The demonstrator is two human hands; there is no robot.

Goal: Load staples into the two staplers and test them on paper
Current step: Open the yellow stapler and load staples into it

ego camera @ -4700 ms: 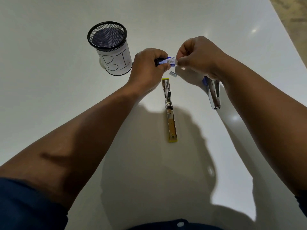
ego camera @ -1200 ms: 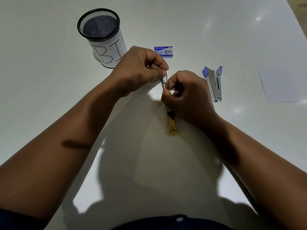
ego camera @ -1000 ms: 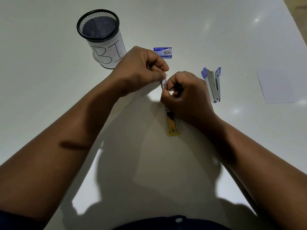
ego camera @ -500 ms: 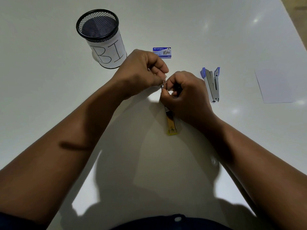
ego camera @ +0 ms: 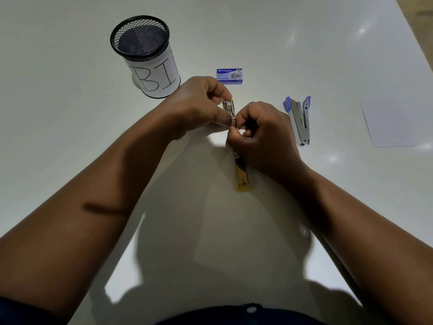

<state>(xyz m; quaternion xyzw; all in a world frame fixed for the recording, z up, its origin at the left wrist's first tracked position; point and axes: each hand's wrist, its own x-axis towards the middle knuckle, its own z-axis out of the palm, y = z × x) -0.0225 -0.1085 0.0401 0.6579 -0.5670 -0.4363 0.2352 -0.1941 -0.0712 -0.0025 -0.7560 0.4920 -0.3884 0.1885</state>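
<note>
The yellow stapler point(ego camera: 242, 173) lies opened out flat on the white table, its metal magazine point(ego camera: 229, 108) pointing away from me. My left hand point(ego camera: 199, 105) pinches the magazine's sides between thumb and fingers. My right hand point(ego camera: 260, 134) has its fingers curled, and its thumb and forefinger pinch a small metal piece at the magazine's near end; I cannot make out what the piece is. The blue stapler point(ego camera: 300, 119) lies partly open to the right, untouched. A blue staple box point(ego camera: 229, 76) sits beyond my hands. A white paper sheet point(ego camera: 389, 123) lies at the far right.
A black mesh pen cup point(ego camera: 146, 57) with a white label reading "BI" stands at the back left. The table's right edge point(ego camera: 417, 26) runs diagonally at the top right, with floor beyond it.
The staple box, held in my left hand 4.7 s ago, now lies on the table. Both hands have come onto the yellow stapler's magazine and shifted only slightly over the last second.
</note>
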